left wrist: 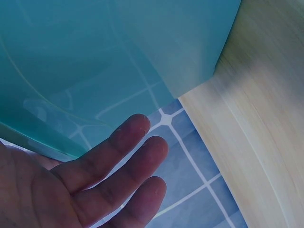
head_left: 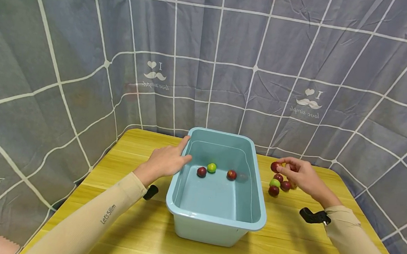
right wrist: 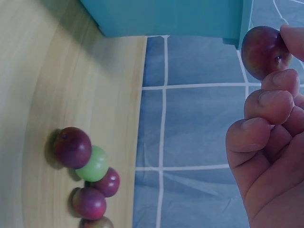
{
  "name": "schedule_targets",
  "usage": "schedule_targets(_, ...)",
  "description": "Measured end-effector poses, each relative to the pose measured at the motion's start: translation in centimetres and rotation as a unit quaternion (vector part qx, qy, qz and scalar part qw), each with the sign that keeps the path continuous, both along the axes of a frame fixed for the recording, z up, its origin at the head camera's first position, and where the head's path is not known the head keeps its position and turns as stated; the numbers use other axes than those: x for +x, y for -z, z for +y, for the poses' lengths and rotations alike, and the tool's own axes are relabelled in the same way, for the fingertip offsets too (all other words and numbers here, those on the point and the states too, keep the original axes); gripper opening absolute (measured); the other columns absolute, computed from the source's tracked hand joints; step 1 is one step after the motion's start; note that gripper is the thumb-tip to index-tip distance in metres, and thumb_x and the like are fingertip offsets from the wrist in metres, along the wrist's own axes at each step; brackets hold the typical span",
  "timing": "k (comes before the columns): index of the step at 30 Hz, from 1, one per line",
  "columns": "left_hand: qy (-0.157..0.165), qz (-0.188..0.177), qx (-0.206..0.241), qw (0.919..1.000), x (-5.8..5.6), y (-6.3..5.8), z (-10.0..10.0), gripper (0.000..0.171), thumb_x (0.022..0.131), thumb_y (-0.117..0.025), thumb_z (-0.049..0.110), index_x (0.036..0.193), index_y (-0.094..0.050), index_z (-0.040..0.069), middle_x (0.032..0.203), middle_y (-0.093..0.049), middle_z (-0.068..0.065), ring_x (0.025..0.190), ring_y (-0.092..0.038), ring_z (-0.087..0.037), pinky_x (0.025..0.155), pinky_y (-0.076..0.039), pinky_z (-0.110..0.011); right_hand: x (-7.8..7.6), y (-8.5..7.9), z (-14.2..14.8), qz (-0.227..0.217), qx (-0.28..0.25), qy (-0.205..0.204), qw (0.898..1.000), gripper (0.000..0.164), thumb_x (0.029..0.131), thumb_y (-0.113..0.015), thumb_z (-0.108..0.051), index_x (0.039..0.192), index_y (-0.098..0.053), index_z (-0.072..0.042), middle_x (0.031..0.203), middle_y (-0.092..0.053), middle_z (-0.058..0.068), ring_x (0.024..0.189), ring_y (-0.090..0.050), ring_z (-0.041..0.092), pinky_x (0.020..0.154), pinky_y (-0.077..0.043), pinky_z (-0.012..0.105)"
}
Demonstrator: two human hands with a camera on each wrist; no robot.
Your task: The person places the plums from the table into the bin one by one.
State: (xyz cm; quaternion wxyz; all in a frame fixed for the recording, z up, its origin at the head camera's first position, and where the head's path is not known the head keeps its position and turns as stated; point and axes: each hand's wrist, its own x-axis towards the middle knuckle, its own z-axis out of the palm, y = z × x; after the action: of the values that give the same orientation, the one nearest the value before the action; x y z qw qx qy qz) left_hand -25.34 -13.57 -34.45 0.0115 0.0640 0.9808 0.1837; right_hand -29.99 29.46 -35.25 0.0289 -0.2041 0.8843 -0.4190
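A dark red plum (right wrist: 263, 52) is pinched between the thumb and fingertips of my right hand (head_left: 298, 173), raised above a small group of fruit on the table. In that group, a green fruit (right wrist: 93, 164) lies among several plums (right wrist: 72, 147). My left hand (head_left: 167, 159) rests at the left rim of a light blue plastic bin (head_left: 213, 218). Its index finger points along the rim and its thumb reaches over it, while the other fingers (left wrist: 142, 154) extend loosely outside the wall. Inside the bin are a green fruit (head_left: 211, 167) and two red plums (head_left: 201, 171).
The bin stands in the middle of a yellow wood-grain table (head_left: 287, 247), its wall between my two hands. A grey-blue curtain (head_left: 200, 82) with white grid lines hangs behind the table and along both sides.
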Motion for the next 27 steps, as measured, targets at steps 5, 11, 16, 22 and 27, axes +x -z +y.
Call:
schedule_targets(5,0.001,-0.001,0.002,1.0000,-0.1,0.0,-0.1,0.076,0.099,-0.038,0.050,0.164,-0.008,0.026,0.093,-0.068,-0.005,0.081,-0.062,-0.023,0.060,-0.043,-0.039,-0.4,-0.7,-0.3,0.018,0.009,-0.004,1.000,0.035,0.098,-0.065,-0.034,0.123,-0.065,-0.009,0.072,-0.053,0.007,0.051,-0.049,0.019,0.045,-0.044,0.032)
schedule_targets(11,0.003,-0.002,0.005,1.0000,-0.1,0.0,-0.1,0.076,0.099,-0.038,0.050,0.164,-0.008,0.026,0.087,-0.066,-0.004,0.079,-0.061,-0.022,0.059,-0.043,-0.038,-0.7,-1.5,-0.8,0.022,0.016,-0.010,1.000,0.035,0.099,-0.064,-0.036,0.123,-0.065,-0.011,0.072,-0.053,0.008,0.054,-0.049,0.021,0.045,-0.043,0.032)
schedule_targets(16,0.001,-0.002,0.001,1.0000,-0.1,0.1,-0.1,0.076,0.099,-0.038,0.051,0.164,-0.008,0.026,0.087,-0.066,-0.003,0.082,-0.061,-0.023,0.061,-0.043,-0.038,-1.0,-2.1,-1.3,0.034,0.019,-0.022,0.999,0.035,0.099,-0.063,-0.034,0.124,-0.065,-0.008,0.073,-0.052,0.008,0.059,-0.049,0.020,0.051,-0.045,0.030)
schedule_targets(22,0.000,0.001,0.001,1.0000,-0.1,0.1,-0.1,0.076,0.099,-0.038,0.051,0.164,-0.008,0.026,0.101,-0.070,-0.006,0.086,-0.063,-0.024,0.062,-0.043,-0.039,-1.2,-3.0,-2.0,0.043,0.016,-0.036,0.998,0.035,0.099,-0.063,-0.032,0.125,-0.065,-0.008,0.072,-0.053,0.009,0.058,-0.050,0.022,0.056,-0.047,0.031)
schedule_targets(27,0.001,0.006,0.002,1.0000,-0.1,0.2,-0.1,0.076,0.098,-0.038,0.051,0.164,-0.009,0.026,0.107,-0.070,-0.007,0.091,-0.065,-0.025,0.064,-0.045,-0.040,-1.4,-3.6,-2.6,0.045,0.019,-0.044,0.998,0.033,0.100,-0.063,-0.033,0.124,-0.066,-0.011,0.072,-0.054,0.009,0.058,-0.050,0.024,0.057,-0.046,0.032)
